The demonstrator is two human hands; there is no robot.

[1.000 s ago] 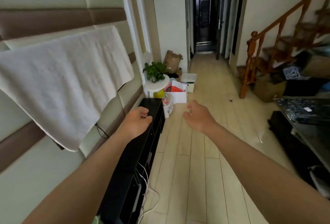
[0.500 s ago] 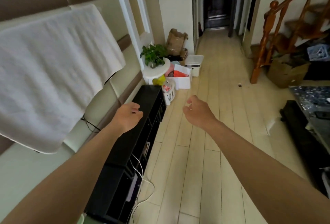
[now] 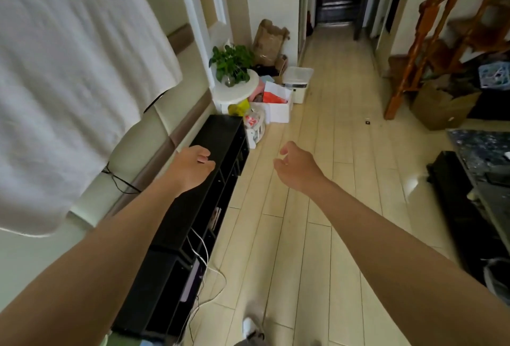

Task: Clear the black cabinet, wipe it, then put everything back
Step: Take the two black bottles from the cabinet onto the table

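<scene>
Black cabinet [image 3: 176,221]: a low, long unit standing on the pale plank floor [image 3: 317,235] against the left-hand wall, running from the lower edge of the view toward the far corner; its top surface is bare where visible; open compartments face the floor side, their contents too dark to identify; white cables [image 3: 202,252] hang from the near compartments and trail onto the floor.

Left hand [image 3: 190,169]: held above the cabinet top, fingers loosely curled inward, holding nothing; contact with the top cannot be determined.

Right hand [image 3: 298,169]: held over the floor, just beside the cabinet's front edge, fingers loosely bent with thumb and forefinger apart, holding nothing.

Surroundings: a white towel [image 3: 69,83] hangs against the wall above the cabinet; a potted plant [image 3: 231,64] stands on a round white stool [image 3: 234,94] just past the cabinet's far end; a white lidded box [image 3: 299,80] and a brown paper bag [image 3: 269,42] sit near the stool; a wooden stair railing [image 3: 430,42] rises at right.
</scene>
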